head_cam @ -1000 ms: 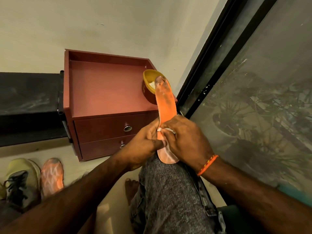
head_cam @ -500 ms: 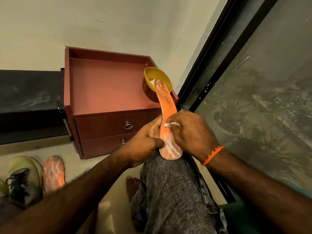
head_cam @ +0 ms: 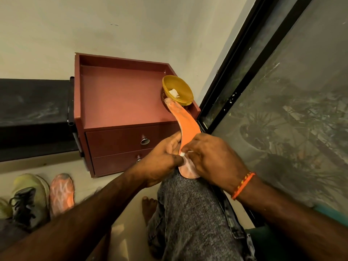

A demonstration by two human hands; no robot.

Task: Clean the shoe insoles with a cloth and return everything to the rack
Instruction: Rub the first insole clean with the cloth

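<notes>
Left hand (head_cam: 162, 161) grips the orange insole (head_cam: 189, 129) steady on the knee so right hand (head_cam: 211, 159), pinching the cloth (head_cam: 182, 154), can scrub

I am looking down at a plain off-white painted wall (head_cam: 131, 25) that is meeting a pale beige floor (head_cam: 37, 166). A small reddish-brown wooden cabinet with two drawers and round metal knobs (head_cam: 120, 95) is standing against that wall. A low black slab-like ledge (head_cam: 32, 110) is running along to the cabinet's left. On the right, a black-framed glass window (head_cam: 282, 72) is showing dim potted plants outside. Warm, dull light is filling the corner.
</notes>
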